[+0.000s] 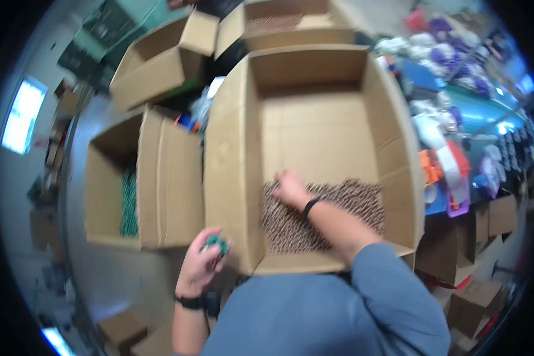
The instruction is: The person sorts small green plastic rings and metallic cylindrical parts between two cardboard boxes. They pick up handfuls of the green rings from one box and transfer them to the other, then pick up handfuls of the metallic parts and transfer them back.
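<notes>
My left hand [202, 261] is closed around a small bundle of thin green pieces [215, 244], held just outside the left wall of the big cardboard box [226, 154]. Inside that box lies a layer of thin brown-and-white patterned pieces [332, 219], packed close over its near half. My right hand [292, 190] reaches in and touches the far left edge of this layer. Its fingers are drawn together and slightly blurred; what lies between them is hidden. More green pieces [129, 202] fill part of a smaller open cardboard box [172, 178] on the left.
Behind stand two more open cartons, one at the far left [151, 74] and one with reddish-brown pieces [299, 40]. Along the right, a table carries white and purple bundles [445, 53] and orange parts [431, 166]. Further cartons [477, 302] sit low on the right.
</notes>
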{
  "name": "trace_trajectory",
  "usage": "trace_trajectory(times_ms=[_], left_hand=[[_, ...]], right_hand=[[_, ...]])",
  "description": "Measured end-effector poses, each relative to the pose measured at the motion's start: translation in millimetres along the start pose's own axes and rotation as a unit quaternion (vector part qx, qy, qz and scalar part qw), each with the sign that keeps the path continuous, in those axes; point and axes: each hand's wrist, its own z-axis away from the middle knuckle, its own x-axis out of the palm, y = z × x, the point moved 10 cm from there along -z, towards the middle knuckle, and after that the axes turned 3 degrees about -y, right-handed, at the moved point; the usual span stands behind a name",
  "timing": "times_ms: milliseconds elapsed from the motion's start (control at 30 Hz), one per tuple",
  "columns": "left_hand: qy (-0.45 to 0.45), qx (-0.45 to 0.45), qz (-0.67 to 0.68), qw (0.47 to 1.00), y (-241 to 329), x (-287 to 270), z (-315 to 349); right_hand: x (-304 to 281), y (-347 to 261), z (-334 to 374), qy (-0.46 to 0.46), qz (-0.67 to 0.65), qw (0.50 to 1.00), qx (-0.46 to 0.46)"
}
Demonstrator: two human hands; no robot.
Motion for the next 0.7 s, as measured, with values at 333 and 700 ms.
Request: trace_trajectory(times_ms=[333,700], left_hand=[[-0.009,-0.008,-0.035,0.999,2,21,-9],[-0.044,-0.036,-0.101,0.993,-5,74,-48]], right_hand=[[-105,-98,41,0.130,-0.242,0.942,-0.191],[-145,-176,155,0.053,-0.166,0.914,-0.366]])
